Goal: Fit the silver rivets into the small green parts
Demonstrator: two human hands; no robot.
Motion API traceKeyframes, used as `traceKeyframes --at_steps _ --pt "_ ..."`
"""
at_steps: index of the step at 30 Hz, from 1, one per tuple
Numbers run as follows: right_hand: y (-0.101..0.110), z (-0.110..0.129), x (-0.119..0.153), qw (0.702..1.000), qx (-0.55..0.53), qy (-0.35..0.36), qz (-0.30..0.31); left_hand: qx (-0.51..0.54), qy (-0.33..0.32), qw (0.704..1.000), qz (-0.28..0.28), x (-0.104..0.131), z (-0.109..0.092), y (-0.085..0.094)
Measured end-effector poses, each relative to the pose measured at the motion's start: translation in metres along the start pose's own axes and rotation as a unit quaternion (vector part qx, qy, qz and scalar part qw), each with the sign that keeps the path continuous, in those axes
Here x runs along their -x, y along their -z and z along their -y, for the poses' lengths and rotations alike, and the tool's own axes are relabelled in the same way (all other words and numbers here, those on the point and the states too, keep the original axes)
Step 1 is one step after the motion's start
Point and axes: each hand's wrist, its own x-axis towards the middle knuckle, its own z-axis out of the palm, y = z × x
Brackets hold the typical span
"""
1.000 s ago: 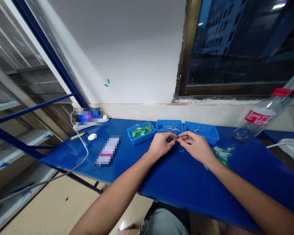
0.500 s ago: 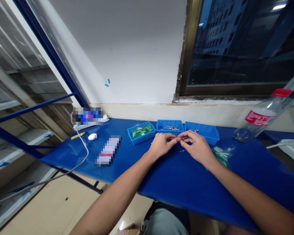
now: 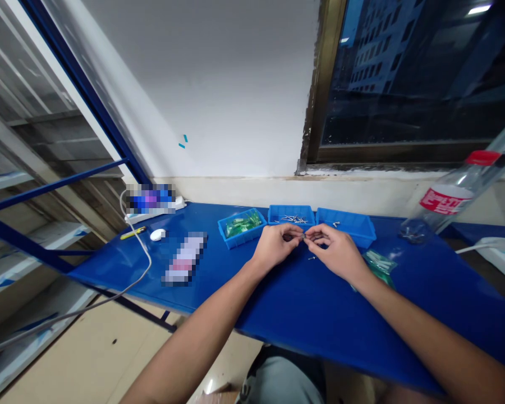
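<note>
Fingertips of my left hand point(image 3: 279, 242) and my right hand point(image 3: 330, 242) meet over the blue table, both pinched around something small and greyish that I cannot make out. Just below them a small metal piece point(image 3: 312, 258) lies on the table. Behind my hands stands a blue bin point(image 3: 291, 210) with thin metal pins. To its left, another blue bin point(image 3: 238, 242) holds green plastic packets point(image 3: 242, 223). The right blue bin point(image 3: 353, 224) has a small metal piece inside. Green bags point(image 3: 379, 266) lie beside my right forearm.
A clear bottle with a red cap point(image 3: 446, 199) stands at the back right. On the left are a yellow cutter point(image 3: 133, 233), a white round object point(image 3: 157, 235), a blurred pale item point(image 3: 185, 259) and a cable point(image 3: 148, 255) crossing the table edge.
The fingertips have drawn slightly apart, so a small greyish thing now shows between them. Both hands stay in nearly the same place, and the view has shifted a little.
</note>
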Motion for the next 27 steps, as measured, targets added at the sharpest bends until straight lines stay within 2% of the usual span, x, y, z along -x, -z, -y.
traceKeyframes --at_steps 5,9,13,17,19,21,24,27 --pt "0.008 0.002 -0.003 0.993 0.098 0.067 -0.025 0.013 -0.019 1.0 0.006 0.0 -0.002 0.002" --pt "0.027 -0.004 -0.013 0.96 0.219 0.155 -0.083 -0.034 -0.032 0.999 -0.005 0.001 -0.006 0.006" --pt "0.044 -0.023 -0.019 0.924 0.337 0.154 -0.094 -0.065 -0.036 0.997 0.006 0.001 -0.007 0.009" --pt "0.048 -0.025 -0.017 0.915 0.362 0.151 -0.093 -0.094 -0.049 0.994 0.016 0.001 -0.006 0.009" --pt "0.047 -0.017 -0.014 0.922 0.342 0.175 -0.051 -0.101 -0.051 0.994 0.013 0.001 -0.007 0.009" --pt "0.045 -0.009 -0.01 0.925 0.319 0.202 0.039 -0.106 -0.051 0.993 0.01 0.001 -0.008 0.01" --pt "0.043 -0.003 -0.002 0.907 0.32 0.229 0.152 -0.109 -0.051 0.993 0.006 0.001 -0.008 0.011" --pt "0.04 -0.003 0.007 0.892 0.337 0.244 0.175 -0.113 -0.05 0.992 0.003 0.001 -0.007 0.011"
